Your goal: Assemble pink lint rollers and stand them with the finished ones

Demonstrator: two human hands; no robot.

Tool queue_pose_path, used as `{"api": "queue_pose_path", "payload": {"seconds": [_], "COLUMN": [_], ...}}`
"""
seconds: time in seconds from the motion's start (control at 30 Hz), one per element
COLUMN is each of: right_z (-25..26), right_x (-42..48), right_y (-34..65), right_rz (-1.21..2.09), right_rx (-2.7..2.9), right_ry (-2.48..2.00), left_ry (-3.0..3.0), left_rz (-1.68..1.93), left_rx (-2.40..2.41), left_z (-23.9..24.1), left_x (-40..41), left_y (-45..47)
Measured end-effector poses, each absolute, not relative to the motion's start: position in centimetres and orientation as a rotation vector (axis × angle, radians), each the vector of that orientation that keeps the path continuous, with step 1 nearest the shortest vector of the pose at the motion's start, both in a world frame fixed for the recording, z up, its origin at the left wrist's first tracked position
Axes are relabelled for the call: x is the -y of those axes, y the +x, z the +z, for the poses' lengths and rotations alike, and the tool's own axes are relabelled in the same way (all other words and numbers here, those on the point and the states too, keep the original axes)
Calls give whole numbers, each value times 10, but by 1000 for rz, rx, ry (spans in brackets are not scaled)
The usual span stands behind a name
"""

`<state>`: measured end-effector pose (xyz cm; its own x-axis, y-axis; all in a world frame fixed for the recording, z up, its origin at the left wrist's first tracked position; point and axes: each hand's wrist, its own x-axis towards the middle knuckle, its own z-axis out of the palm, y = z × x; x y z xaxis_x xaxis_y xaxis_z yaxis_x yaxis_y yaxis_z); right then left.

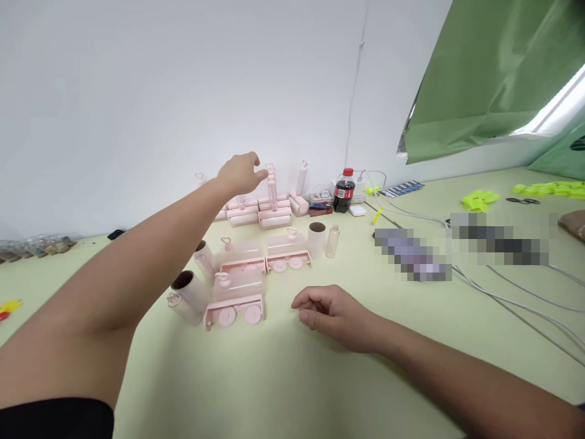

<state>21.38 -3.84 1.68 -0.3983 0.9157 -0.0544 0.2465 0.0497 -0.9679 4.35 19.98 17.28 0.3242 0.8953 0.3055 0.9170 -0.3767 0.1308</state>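
Loosely curled and holding nothing, the right hand (329,314) is hanging over the pale-green table (292,384). At nine o'clock from it, a pale-pink plastic frame with two round discs (234,312) is lying. Farther off, at eleven, the left hand (240,174) is hovering, thumb and fingers parted; at its four o'clock, a slim pink plastic cylinder (273,194) is standing, contact unclear.

A black sleeve (55,421) is ending above the left elbow (119,320); the left hand (240,174) and right hand (336,317) are showing bare.
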Motion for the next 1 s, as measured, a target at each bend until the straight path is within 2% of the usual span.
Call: {"api": "queue_pose_path", "payload": {"seconds": [0.17, 0.33, 0.53, 0.7, 0.8, 0.87, 0.93, 1.0], "right_z": [15, 13, 12, 12, 10, 8, 8, 8], "right_x": [38, 34, 31, 31, 29, 28, 28, 30], "right_y": [210, 211, 213, 209, 210, 212, 213, 213], "right_rz": [1325, 1318, 1327, 1365, 1365, 1351, 1362, 1405], "right_rx": [1769, 1755, 1761, 1769, 1756, 1737, 1703, 1666], "right_ry": [-1172, -1235, -1229, -1239, -1267, -1283, -1264, -1175], "left_ry": [-2611, -2658, -2292, -2380, -2350, -2263, -2180, -2171], "left_rz": [-332, 137, 361, 480, 409, 232, -136, -702], "left_rx": [1618, 1672, 2006, 2059, 2058, 2103, 2135, 2097], "left_z": [184, 184, 152, 128, 139, 154, 167, 168], "left_x": [-152, -103, -60, -47, -48, -44, -31, -9], "left_y": [20, -13, -62, -71, -74, -78, -79, -71]}}
